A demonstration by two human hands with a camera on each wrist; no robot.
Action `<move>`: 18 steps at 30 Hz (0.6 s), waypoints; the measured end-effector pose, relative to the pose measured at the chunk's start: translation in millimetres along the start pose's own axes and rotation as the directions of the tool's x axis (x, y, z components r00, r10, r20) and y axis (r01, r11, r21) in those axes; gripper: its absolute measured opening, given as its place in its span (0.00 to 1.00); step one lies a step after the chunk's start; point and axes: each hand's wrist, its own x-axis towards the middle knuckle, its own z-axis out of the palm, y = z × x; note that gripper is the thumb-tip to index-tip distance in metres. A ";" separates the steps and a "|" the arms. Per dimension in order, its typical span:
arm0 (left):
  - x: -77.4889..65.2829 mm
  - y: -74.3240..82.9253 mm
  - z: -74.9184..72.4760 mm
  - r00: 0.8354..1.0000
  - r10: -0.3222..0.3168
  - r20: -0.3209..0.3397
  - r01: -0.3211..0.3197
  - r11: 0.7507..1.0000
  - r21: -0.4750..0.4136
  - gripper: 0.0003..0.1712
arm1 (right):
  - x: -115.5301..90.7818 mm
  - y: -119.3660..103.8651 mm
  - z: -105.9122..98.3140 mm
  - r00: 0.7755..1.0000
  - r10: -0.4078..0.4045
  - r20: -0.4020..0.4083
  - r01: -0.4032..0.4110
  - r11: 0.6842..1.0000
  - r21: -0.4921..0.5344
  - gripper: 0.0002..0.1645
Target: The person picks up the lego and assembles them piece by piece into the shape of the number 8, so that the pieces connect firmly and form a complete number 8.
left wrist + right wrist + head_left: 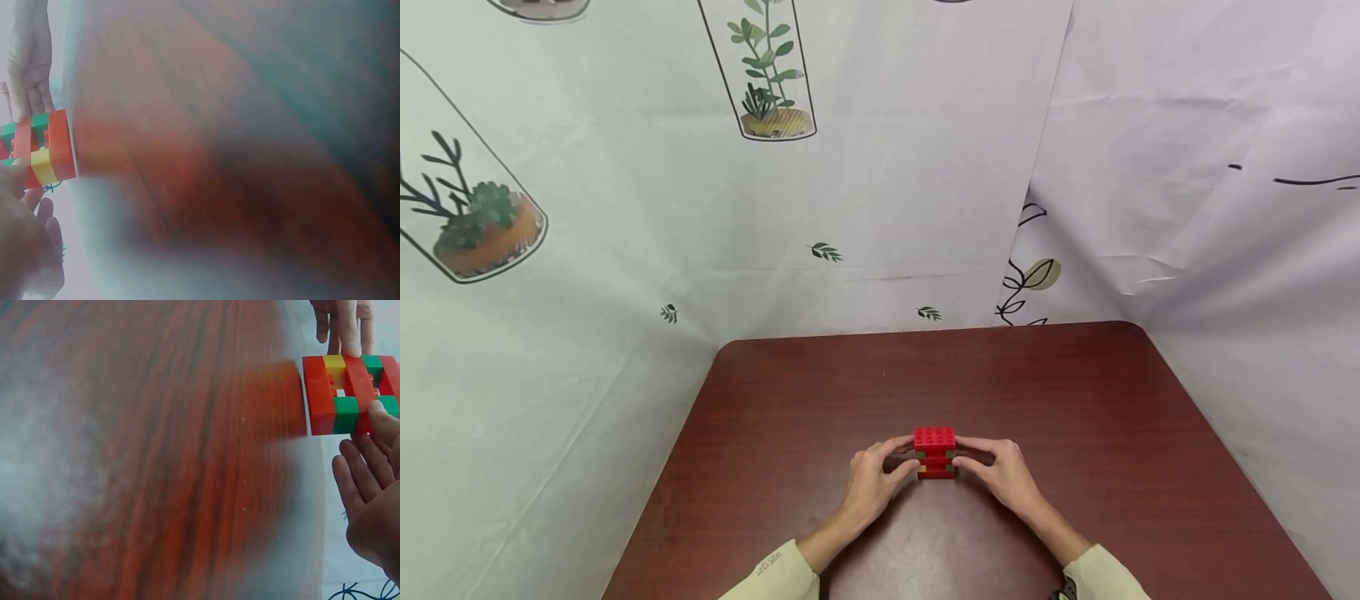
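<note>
A stack of toy building bricks [935, 463] stands upright near the middle of the table, its studded red brick [935, 437] on top. Red layers alternate with pairs of smaller bricks; in the right wrist view, a yellow brick [334, 364] and a green brick [347, 414] sit above the bottom red brick [319, 400], with gaps between. My left hand [868, 482] grips the stack's left side, thumb at the near face and index finger higher up. From the right side, my right hand [1011, 482] holds it likewise, thumb [382, 419] on the middle red layer.
The dark red-brown wooden table [790, 392] has a glossy patch at its near side. White cloth [880, 192] printed with plants hangs behind the table and along both sides. Light sleeves [782, 573] cover the forearms.
</note>
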 end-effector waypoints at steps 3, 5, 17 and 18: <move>1.8 0.9 -0.5 1.000 0.002 -0.008 -0.002 1.000 -0.008 0.22 | 1.6 -0.9 0.2 1.000 0.006 -0.009 -0.006 1.000 -0.025 0.21; 2.9 1.1 -0.8 1.000 -0.006 -0.011 0.006 1.000 -0.013 0.22 | 3.1 -1.6 0.6 1.000 0.010 -0.012 -0.010 0.999 -0.031 0.20; 13.4 -4.9 0.5 0.998 -0.054 -0.022 0.054 0.999 -0.003 0.19 | 14.4 -2.6 3.7 0.999 0.023 -0.032 -0.024 0.999 -0.031 0.18; 14.2 -5.5 0.7 0.998 -0.056 -0.021 0.056 0.998 -0.003 0.19 | 15.4 -2.4 4.1 0.999 0.021 -0.034 -0.022 0.999 -0.035 0.18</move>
